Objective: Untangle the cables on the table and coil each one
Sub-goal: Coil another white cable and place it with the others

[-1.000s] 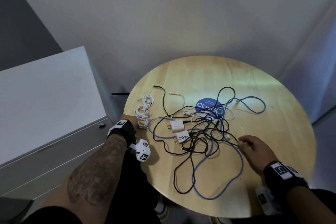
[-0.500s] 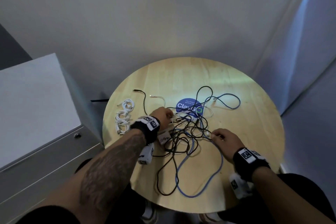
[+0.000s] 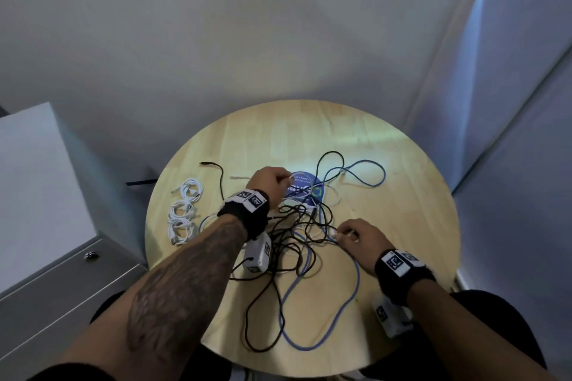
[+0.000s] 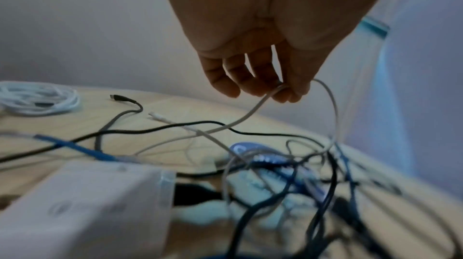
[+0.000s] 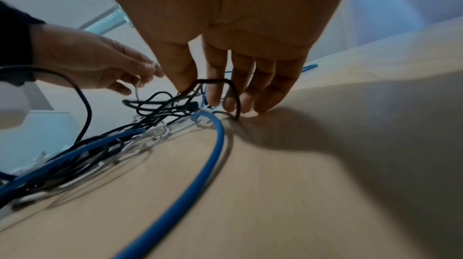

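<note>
A tangle of black (image 3: 263, 303), blue (image 3: 349, 303) and thin white cables lies mid-table. My left hand (image 3: 272, 179) is over the tangle's far side and pinches a white cable (image 4: 253, 112) between thumb and fingertips, lifting a loop of it. At the tangle's right edge, my right hand (image 3: 349, 233) has its fingers (image 5: 263, 93) nearly straight, tips down on the table. A black loop (image 5: 225, 83) arches across them, and the blue cable (image 5: 213, 154) runs off beneath. Several coiled white cables (image 3: 185, 210) lie at the table's left edge.
The round wooden table (image 3: 402, 195) carries a blue round sticker (image 3: 305, 187) under the tangle. A grey cabinet (image 3: 46, 195) stands close on the left, and a wall runs behind. Loose black and white cable ends (image 4: 120, 98) point toward the coils.
My left hand has moved from the coiled white cables at the left edge into the tangle and picked up a white cable. My right hand has shifted slightly inward to the tangle's edge.
</note>
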`<state>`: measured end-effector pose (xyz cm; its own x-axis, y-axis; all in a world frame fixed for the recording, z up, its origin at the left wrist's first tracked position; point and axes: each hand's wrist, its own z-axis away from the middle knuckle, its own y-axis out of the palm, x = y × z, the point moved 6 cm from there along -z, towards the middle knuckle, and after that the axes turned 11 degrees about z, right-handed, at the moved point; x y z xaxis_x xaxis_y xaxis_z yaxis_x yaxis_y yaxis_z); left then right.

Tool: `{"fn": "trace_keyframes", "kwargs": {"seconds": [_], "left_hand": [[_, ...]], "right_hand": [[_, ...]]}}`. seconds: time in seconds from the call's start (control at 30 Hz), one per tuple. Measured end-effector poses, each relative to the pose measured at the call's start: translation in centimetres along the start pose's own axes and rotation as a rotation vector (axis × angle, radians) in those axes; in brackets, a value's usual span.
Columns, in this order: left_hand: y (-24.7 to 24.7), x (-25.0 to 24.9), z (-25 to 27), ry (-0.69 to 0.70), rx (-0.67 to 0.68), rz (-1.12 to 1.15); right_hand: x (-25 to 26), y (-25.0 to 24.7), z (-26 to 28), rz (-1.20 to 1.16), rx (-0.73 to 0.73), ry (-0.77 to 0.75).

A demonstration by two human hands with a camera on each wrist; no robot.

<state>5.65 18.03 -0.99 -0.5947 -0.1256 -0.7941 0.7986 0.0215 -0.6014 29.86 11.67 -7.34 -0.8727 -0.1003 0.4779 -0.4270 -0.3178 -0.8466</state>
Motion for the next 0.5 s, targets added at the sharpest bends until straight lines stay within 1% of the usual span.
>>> {"fn": "trace_keyframes", "kwargs": {"seconds": [0.07,0.13,0.23,0.33,0.43,0.5], "left_hand": [[-1.3,-1.4,0.1,0.028,-0.029,0.16],[-2.7,-3.3,0.7,0.068,-0.045,0.27],[-4.4,-5.7,1.5,0.112,-0.053,0.379],[-5.8,-7.4,2.4,0.142,-0.035,0.434],[-8.0,-8.3,3.0,0.183,-0.086,0.429],[-9.2,-8.5,3.5,0.21,-0.089,0.398]], "right_hand": [[0.5,-1.0,-0.2,-0.017,-0.034,0.007],[1.9,-2.9,-0.7,-0.062,-0.114,-0.007],[6.1,-6.4,-1.4,-0.221,-0.234,-0.107],[11.3,-9.8,-1.6,-0.366,-0.258,-0.214],[15.2,-13.6,-1.4,-0.424,-0.248,-0.261],[17.0,-16.2,-0.6,-0.505,-0.284,-0.284]]}}
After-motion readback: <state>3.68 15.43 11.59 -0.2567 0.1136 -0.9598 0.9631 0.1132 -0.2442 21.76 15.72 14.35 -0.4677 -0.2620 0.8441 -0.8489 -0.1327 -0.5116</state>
